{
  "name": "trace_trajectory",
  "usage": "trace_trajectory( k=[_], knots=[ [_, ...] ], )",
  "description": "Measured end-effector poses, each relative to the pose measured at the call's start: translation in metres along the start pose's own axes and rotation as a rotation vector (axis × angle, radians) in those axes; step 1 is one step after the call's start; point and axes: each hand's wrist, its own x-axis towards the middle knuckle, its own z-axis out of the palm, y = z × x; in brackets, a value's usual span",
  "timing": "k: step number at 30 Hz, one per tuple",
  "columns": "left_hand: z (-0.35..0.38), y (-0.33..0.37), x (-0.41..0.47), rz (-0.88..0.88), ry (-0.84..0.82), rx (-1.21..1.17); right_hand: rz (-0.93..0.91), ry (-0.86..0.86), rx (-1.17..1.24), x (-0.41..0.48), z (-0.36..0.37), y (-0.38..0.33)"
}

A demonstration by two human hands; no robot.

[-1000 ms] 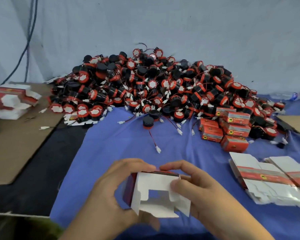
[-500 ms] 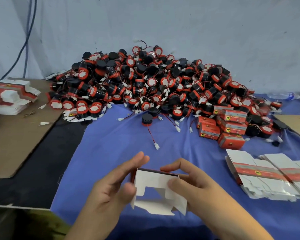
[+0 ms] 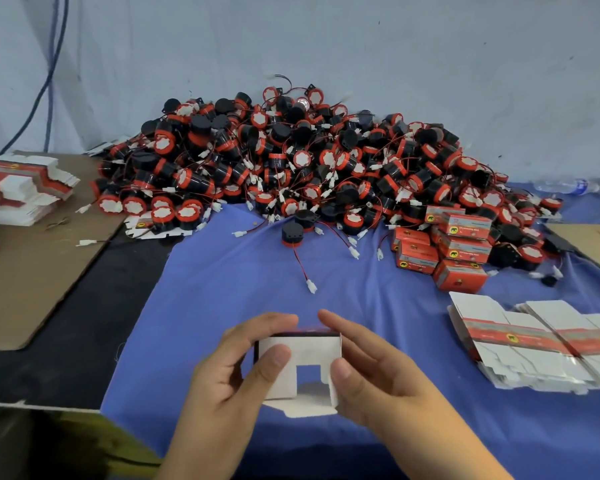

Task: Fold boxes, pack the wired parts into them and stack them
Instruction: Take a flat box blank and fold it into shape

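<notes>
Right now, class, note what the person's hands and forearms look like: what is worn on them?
The left hand and right hand are bare: no gloves, rings or watch show. No sleeves reach into view. Nails are short and unpainted.

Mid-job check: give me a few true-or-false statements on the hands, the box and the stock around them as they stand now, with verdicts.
1. The left hand and the right hand both hold the half-folded box over the blue cloth. True.
2. The closed red boxes stand on the cardboard sheet at the left. False: they sit on the blue cloth at the right foot of the pile of wired parts.
3. A stack of flat box blanks lies on the blue cloth to the right of the hands. True.
4. The right hand is picking a wired part from the pile. False: its thumb and fingers are on the half-folded box.
</notes>
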Motion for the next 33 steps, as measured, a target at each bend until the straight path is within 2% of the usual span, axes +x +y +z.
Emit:
trace_trajectory(
  k=[4,10,12,14,17,20,22,24,26,30,33],
  knots=[
    [0.001,0.003,0.000,0.120,-0.010,0.089,-0.086,0.107,-0.084,0.003,0.010,0.007],
    [0.003,0.002,-0.001,0.330,-0.144,0.259,-0.080,0.128,-0.102,0.004,0.008,0.008],
    [0.009,-0.003,-0.003,0.397,-0.122,0.281,-0.108,0.161,-0.151,0.006,0.010,0.012],
    [0.013,-0.006,-0.007,0.330,-0.038,0.146,-0.132,0.188,-0.170,0.006,0.014,0.014],
    [0.014,-0.011,-0.011,0.101,0.085,-0.124,-0.221,0.201,-0.259,0.005,0.014,0.018],
    [0.011,-0.011,-0.009,0.009,0.168,-0.202,-0.257,0.131,-0.411,-0.002,0.011,0.022],
    [0.009,-0.007,-0.008,-0.008,0.170,-0.197,-0.207,0.045,-0.417,-0.007,0.008,0.022],
    [0.007,-0.004,-0.007,-0.019,0.157,-0.149,-0.204,0.037,-0.438,-0.007,0.006,0.025],
    [0.009,0.000,-0.012,0.002,0.131,-0.121,-0.280,0.162,-0.413,-0.005,0.012,0.028],
    [0.019,0.016,-0.020,0.079,0.065,-0.119,-0.367,0.388,-0.194,-0.001,0.031,0.033],
    [0.026,0.018,-0.021,0.184,0.043,-0.009,-0.352,0.389,-0.024,-0.002,0.034,0.029]
  ],
)
